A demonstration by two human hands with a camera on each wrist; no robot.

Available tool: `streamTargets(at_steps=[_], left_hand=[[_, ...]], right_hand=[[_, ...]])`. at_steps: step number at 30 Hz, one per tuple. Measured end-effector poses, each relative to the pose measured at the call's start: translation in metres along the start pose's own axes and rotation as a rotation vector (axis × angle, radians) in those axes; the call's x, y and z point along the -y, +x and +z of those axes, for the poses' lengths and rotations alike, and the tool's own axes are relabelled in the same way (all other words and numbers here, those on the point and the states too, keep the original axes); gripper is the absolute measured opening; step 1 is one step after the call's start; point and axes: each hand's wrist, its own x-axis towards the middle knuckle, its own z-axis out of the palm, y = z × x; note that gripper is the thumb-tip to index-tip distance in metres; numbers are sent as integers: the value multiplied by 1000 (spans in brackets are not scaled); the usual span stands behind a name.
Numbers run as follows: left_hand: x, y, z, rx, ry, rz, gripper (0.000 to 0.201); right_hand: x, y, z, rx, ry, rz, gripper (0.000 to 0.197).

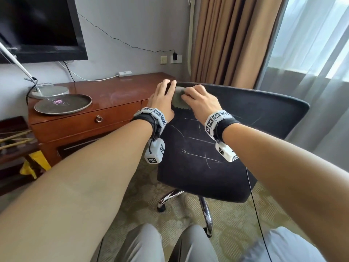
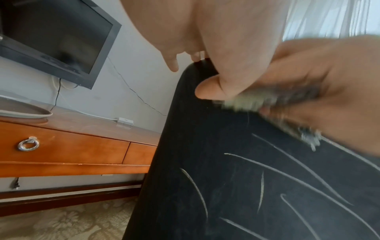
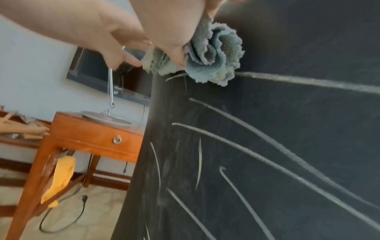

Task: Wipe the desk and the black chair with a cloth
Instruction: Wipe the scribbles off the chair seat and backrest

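Observation:
The black chair faces me, its fabric crossed by pale streaks. My left hand grips the chair's top left corner, fingers over the edge and thumb on the front. Right beside it, my right hand holds a bunched grey-green cloth against the chair's upper edge. The cloth bulges out below the palm in the right wrist view. The brown wooden desk stands behind and to the left of the chair.
On the desk sit a round metal tray, a lamp base and a white power strip. A TV hangs on the wall above. Curtains hang behind the chair. The chair's chrome legs stand on patterned carpet.

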Motion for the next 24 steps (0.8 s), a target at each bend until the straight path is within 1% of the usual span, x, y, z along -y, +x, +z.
streamTargets(at_steps=[2, 5, 7, 8, 10, 13, 15, 18, 20, 21, 24], left_hand=[[5, 1, -2, 1, -54, 3, 96], [12, 1, -2, -7, -114, 4, 97], [14, 0, 1, -18, -142, 11, 97], [16, -1, 2, -27, -156, 13, 98], [18, -4, 5, -43, -184, 7, 97], [21, -5, 11, -62, -181, 11, 98], [23, -6, 16, -52, -166, 0, 100], [25, -5, 22, -15, -183, -13, 105], [27, -3, 24, -15, -197, -26, 104], [28, -1, 25, -21, -203, -41, 103], [30, 2, 25, -38, -214, -98, 100]], right_hand=[[7, -1, 12, 102, -20, -81, 25], [16, -4, 28, 243, -43, -146, 34], [18, -5, 32, 331, -80, -172, 26], [17, -5, 32, 321, -102, -198, 25], [15, -2, 27, 281, -127, -211, 31], [8, 6, 22, 125, -116, -204, 43], [8, 13, 19, 29, -134, -180, 39], [13, 22, 25, -43, -152, -138, 33], [17, 23, 36, -44, -153, -150, 30], [19, 22, 43, -19, -153, -176, 30], [22, 16, 60, 126, -151, -232, 35]])
